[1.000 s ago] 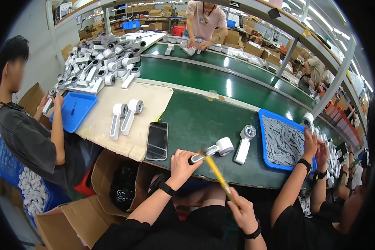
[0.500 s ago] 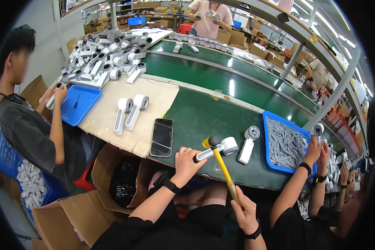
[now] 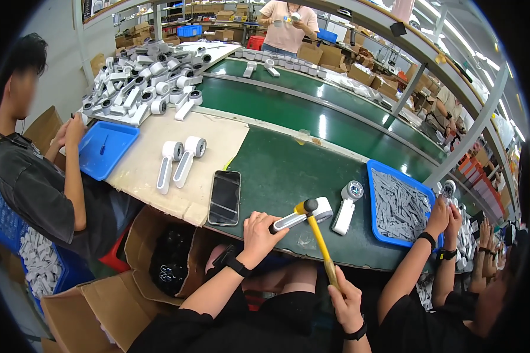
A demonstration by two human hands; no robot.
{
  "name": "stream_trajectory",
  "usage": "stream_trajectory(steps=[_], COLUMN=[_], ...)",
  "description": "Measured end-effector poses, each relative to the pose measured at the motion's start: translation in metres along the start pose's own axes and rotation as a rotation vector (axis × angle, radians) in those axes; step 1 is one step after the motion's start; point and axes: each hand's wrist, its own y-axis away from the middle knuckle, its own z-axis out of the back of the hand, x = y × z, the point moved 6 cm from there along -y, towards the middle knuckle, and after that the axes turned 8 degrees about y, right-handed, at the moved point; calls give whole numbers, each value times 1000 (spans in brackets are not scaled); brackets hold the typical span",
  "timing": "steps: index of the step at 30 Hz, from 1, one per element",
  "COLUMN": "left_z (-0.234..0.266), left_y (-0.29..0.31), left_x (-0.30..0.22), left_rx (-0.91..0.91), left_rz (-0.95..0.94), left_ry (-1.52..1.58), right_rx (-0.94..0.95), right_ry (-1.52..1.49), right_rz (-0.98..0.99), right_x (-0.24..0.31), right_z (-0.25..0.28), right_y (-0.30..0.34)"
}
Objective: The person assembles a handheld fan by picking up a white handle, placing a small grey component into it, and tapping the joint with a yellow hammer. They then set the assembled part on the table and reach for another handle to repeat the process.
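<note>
My left hand [image 3: 258,236] is closed around the handle end of a white handheld fan [image 3: 288,222], which lies slanted over the near edge of the green table, round head to the right. In my right hand [image 3: 347,303] is a mallet [image 3: 322,242] with a yellow handle and a black-and-yellow head. The mallet head overlaps the fan where handle meets round head; whether they touch I cannot tell. Just right of it lies another white fan [image 3: 344,216], its round face showing inner parts. A dark-screened phone [image 3: 224,197] rests left of my left hand.
A blue tray [image 3: 372,206] of grey strips stands to the right, beside a co-worker's hands [image 3: 441,220]. Two fans [image 3: 183,169] lie on a beige sheet [image 3: 141,170] at left. Beyond are a fan pile [image 3: 136,82] and a green conveyor [image 3: 259,112]. An open carton [image 3: 138,247] sits below the table edge.
The mallet head has shifted right along the fan, toward its round head. My left hand keeps its grip on the handle end. The whole view has drifted slightly.
</note>
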Motion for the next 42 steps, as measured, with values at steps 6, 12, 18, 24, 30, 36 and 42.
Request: stream_trajectory(steps=[6,12,18,24,30,36,42], left_z=[-1,1,0,0,-8,-24,11], left_y=[-2,-5,-5,-4,-9,7,-5], left_x=[3,0,-2,-3,9,13,-11], left_rx=[13,-11,-4,46,168,522,73], left_rz=[1,-25,-13,-3,143,1032,71], left_ry=[-16,-36,-36,-22,297,1548,58], right_rx=[21,61,-1,-105,-47,-96,13], right_ry=[90,113,153,79,-88,-266,-180], right_rz=[20,-1,23,14,-133,-251,-187], right_x=[-13,-21,-30,-31,-53,-47,-42], right_z=[-3,-4,-3,4,10,11,3], right_y=[-7,-16,-22,-11,-4,19,13])
